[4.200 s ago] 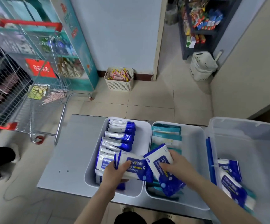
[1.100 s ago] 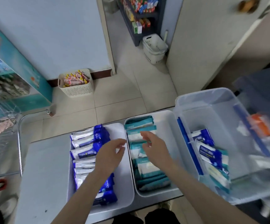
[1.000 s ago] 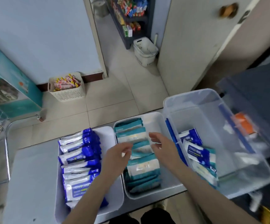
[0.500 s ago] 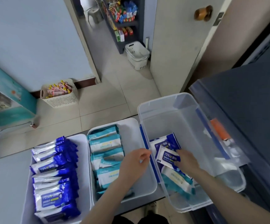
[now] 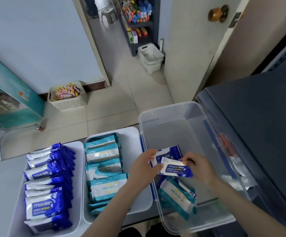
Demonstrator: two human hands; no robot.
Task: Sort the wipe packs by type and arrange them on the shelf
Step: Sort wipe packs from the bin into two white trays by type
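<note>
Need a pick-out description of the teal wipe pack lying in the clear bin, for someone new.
Find the large clear plastic storage bin on the right, beside the middle white tray. At its near end, under the left hand and right hand, lies a teal-and-white wipe pack. Above it the hands hold blue-and-white wipe packs; the tray's teal packs lie outside the bin.

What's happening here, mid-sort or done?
Mid-sort. A person's left hand and right hand together hold two blue alcohol packs over the clear bin, where a few teal packs lie unsorted. The left tray already holds a row of blue packs, and the middle tray a row of teal ones.
</note>
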